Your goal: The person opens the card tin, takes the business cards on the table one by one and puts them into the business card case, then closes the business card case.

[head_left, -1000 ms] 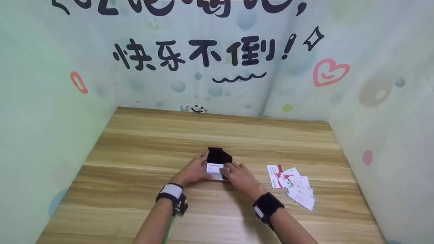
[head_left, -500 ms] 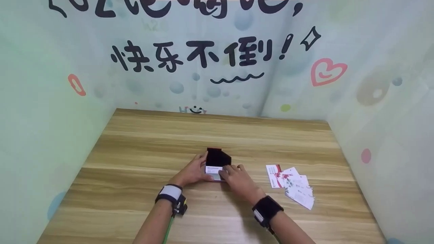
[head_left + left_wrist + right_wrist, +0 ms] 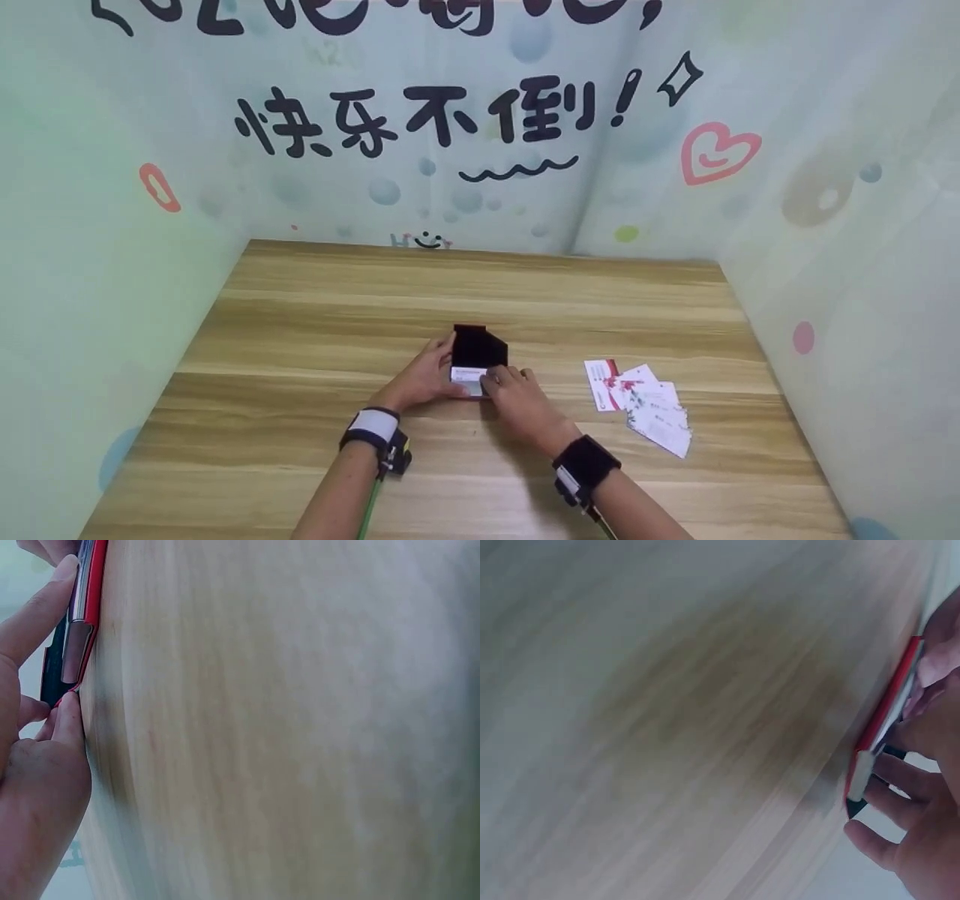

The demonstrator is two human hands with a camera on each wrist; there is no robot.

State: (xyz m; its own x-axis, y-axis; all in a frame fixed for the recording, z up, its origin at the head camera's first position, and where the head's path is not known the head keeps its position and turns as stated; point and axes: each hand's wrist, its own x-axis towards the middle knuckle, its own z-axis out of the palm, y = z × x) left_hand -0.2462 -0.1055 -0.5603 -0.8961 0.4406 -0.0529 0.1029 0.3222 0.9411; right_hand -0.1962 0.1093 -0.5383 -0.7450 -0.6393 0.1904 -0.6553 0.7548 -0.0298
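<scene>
A business card case [image 3: 480,346] lies on the table with its lid up, showing a black lining inside and a red outside. White business cards [image 3: 466,372] sit in its metal-edged tray. My left hand [image 3: 424,381] grips the case's left side, thumb at the front edge and fingers by the lid; the left wrist view shows its fingertips against the red shell [image 3: 95,585]. My right hand [image 3: 523,401] holds the right end of the case with curled fingers, thumb and forefinger over the cards. In the right wrist view its fingers reach along the case's end [image 3: 862,774].
Several loose business cards [image 3: 656,416], white with red print, lie fanned out to the right of my right hand. The wood-grain table [image 3: 360,285] ends at a printed cloth backdrop [image 3: 337,195] behind and on both sides. Each wrist wears a strapped camera.
The cards in the case have slid slightly lower toward its front edge under my right fingers. Both hands keep their places on the case. The whole head view has shifted a little.
</scene>
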